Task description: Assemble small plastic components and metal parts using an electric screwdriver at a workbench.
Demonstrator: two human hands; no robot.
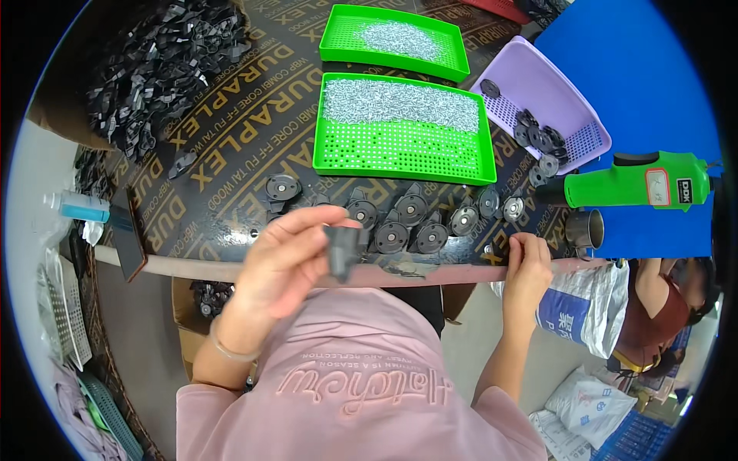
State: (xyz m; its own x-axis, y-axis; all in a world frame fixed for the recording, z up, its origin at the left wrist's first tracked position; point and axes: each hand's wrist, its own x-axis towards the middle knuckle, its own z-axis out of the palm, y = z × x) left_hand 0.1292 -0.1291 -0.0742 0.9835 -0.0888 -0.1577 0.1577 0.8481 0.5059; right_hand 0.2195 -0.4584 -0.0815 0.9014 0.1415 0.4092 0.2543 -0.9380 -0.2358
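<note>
The small dark plastic part is raised off the bench, just in front of the person's chest and near the table's front edge. It is blurred, so its exact shape cannot be told. The left hand pinches it between thumb and fingertips, the fingers pressed close around its upper end and the rest of the hand loosely curled.

The likeliest slip, to my eye, is the part dropping. It is held only at the tips and hangs over the gap between table and lap, so a loosened pinch would send it to the floor beside the cardboard box below.

A second risk is the row of round black discs lined up close to the edge. They lie just beyond the held part, and a careless sweep of either hand could nudge them out of line or off the bench.

The right hand rests on the table edge at the right end of that row, fingers curled down against the board. Whether it holds anything small under the fingertips cannot be told.

Further back stand two green perforated trays of silvery screws, a lilac basket with more discs, a heap of black parts and a green power screwdriver.
</note>
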